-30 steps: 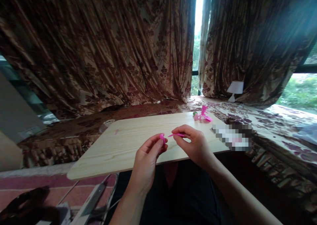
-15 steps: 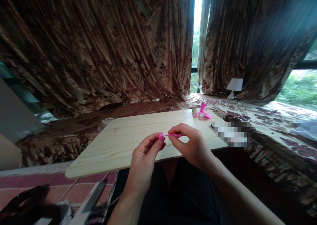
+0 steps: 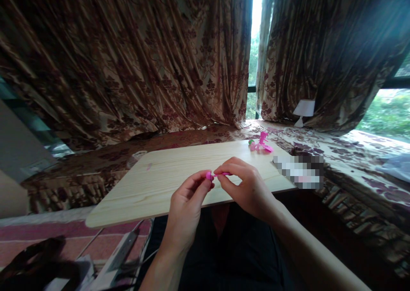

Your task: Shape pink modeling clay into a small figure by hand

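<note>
Between the thumb and fingers of my left hand [image 3: 191, 192] is a small rounded pink piece [image 3: 209, 175], too small to name more exactly. My right hand [image 3: 238, 180] pinches a thin pink stick [image 3: 225, 174], its tip pointing at the pink piece. Whether the tip touches the piece or goes into it I cannot tell. Both hands are held above the near edge of the pale wooden table [image 3: 160, 175]. At the table's far right corner sit several pink plastic parts [image 3: 264, 142] and a small green piece [image 3: 251, 142].
A blurred-out item [image 3: 299, 171] lies at the table's right edge. A clear container [image 3: 137, 156] is by the far left corner. Behind stand a white lamp [image 3: 304, 110] and patterned curtains [image 3: 144, 60]. A white bar-shaped object [image 3: 120, 248] lies at the lower left.
My right hand has shifted slightly left, its fingertips closer to the pink piece, and less of the stick shows. My left hand stays nearly still.
</note>
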`<action>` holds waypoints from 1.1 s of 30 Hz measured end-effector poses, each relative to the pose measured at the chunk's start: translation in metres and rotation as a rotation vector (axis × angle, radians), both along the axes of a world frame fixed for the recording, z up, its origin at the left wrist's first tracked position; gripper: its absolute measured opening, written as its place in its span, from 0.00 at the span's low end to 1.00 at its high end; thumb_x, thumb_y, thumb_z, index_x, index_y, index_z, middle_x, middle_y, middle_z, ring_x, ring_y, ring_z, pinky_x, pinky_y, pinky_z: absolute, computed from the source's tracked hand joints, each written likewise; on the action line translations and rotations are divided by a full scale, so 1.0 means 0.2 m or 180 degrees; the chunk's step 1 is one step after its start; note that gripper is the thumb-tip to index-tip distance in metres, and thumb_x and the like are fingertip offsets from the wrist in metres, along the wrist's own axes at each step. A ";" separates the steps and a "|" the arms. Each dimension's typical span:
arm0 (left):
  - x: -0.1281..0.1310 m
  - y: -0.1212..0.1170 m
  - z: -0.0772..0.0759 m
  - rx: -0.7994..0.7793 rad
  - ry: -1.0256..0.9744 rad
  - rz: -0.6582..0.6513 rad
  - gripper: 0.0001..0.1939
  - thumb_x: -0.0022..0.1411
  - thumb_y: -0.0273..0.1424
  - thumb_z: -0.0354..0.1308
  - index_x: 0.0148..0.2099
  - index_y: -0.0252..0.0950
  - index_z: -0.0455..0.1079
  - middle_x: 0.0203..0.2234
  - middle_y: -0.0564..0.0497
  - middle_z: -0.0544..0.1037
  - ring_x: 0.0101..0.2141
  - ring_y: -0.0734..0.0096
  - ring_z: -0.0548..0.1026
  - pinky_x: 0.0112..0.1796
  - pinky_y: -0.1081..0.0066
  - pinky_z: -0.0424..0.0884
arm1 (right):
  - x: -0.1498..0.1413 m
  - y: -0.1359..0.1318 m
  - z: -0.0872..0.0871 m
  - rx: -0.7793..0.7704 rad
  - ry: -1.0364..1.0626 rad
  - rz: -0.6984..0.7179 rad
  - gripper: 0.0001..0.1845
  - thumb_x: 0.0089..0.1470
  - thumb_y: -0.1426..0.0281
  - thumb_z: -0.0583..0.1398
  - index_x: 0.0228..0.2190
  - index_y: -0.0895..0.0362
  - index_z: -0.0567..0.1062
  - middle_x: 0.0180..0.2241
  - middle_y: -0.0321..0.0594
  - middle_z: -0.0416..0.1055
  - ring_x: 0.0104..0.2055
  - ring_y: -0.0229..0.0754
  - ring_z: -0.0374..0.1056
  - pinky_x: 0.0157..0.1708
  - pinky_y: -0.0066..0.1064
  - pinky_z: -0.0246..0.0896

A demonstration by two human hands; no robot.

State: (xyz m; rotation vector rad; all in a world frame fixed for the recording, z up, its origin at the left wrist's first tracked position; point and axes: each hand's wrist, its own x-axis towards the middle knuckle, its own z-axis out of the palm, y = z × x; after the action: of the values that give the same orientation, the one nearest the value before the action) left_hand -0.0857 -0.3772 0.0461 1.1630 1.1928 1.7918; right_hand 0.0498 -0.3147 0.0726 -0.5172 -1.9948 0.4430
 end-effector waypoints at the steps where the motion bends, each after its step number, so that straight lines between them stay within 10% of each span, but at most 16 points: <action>1: 0.00 0.00 0.00 0.0005 0.0002 -0.0006 0.13 0.55 0.32 0.59 0.44 0.37 0.72 0.39 0.50 0.77 0.38 0.72 0.73 0.44 0.71 0.66 | 0.00 0.00 0.00 -0.0008 -0.0003 -0.0001 0.08 0.52 0.75 0.57 0.33 0.57 0.76 0.32 0.39 0.71 0.36 0.37 0.67 0.38 0.28 0.61; 33: 0.00 -0.01 0.01 0.0170 0.0815 0.0249 0.15 0.56 0.32 0.57 0.47 0.39 0.72 0.43 0.50 0.76 0.45 0.68 0.71 0.48 0.70 0.63 | -0.04 -0.02 -0.01 -0.0388 0.0238 0.0300 0.07 0.53 0.73 0.58 0.33 0.58 0.76 0.31 0.38 0.74 0.34 0.36 0.69 0.37 0.27 0.62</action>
State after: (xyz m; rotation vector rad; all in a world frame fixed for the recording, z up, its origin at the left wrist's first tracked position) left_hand -0.0852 -0.3798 0.0490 1.4283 1.3592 1.7806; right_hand 0.0423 -0.3184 0.0707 -0.4761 -1.9339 0.6366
